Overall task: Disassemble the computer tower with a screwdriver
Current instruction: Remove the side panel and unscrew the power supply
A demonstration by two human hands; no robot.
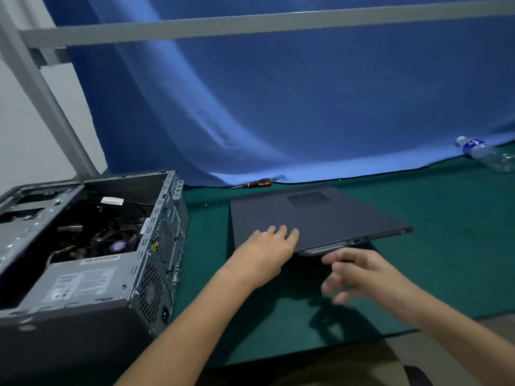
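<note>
We see the left hand (266, 247) laid with straight fingers on the side panel (320, 215), right of the opened computer tower (83, 260). Its thumb is hidden, so we cannot tell whether it grips. The blurred right hand (359, 274), fingers loosely spread, holds nothing beneath the panel's raised near edge. The screwdriver (259, 183) lies beyond.
</note>
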